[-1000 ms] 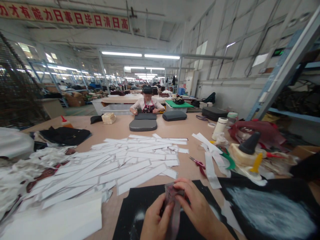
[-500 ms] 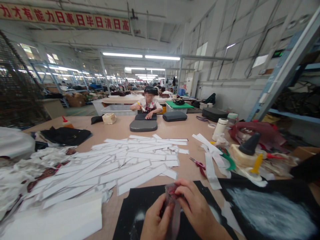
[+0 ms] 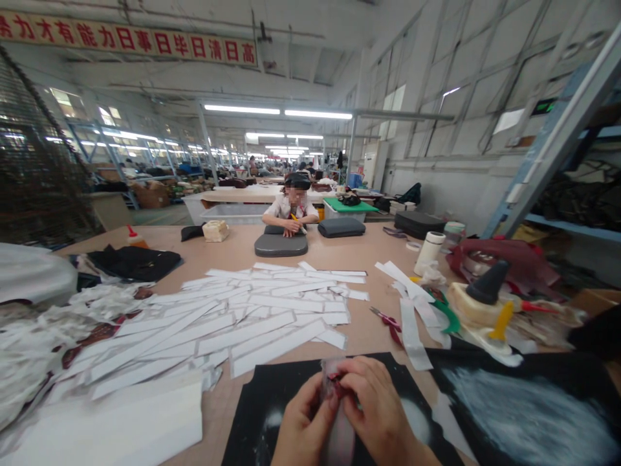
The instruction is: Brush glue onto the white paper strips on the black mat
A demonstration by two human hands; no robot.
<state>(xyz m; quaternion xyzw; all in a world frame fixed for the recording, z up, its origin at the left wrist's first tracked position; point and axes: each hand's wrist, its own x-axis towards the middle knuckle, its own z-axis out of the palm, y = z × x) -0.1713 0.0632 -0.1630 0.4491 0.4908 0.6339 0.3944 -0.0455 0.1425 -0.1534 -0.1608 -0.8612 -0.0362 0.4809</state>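
Both my hands meet at the bottom centre over a black mat (image 3: 262,408). My left hand (image 3: 303,427) and my right hand (image 3: 376,414) pinch a narrow reddish-patterned strip (image 3: 334,388) with pale backing, held upright between the fingertips. The fingers of both hands are closed on its top end; its lower part hangs between my palms. Just beyond the mat lies a spread of several white paper strips (image 3: 252,317). Red-handled scissors (image 3: 385,320) lie to the right of those strips.
A glue bottle with a black cone cap (image 3: 480,298) and a yellow nozzle stands at right, beside a white roll (image 3: 429,252). Crumpled white scraps (image 3: 43,323) pile at left. Across the table a person works on grey pads (image 3: 280,244). Shelving rises at far right.
My fingertips have worked slightly at the top of the strip, and the hands sit a little lower in view. The person opposite has shifted their arms over the grey pad.
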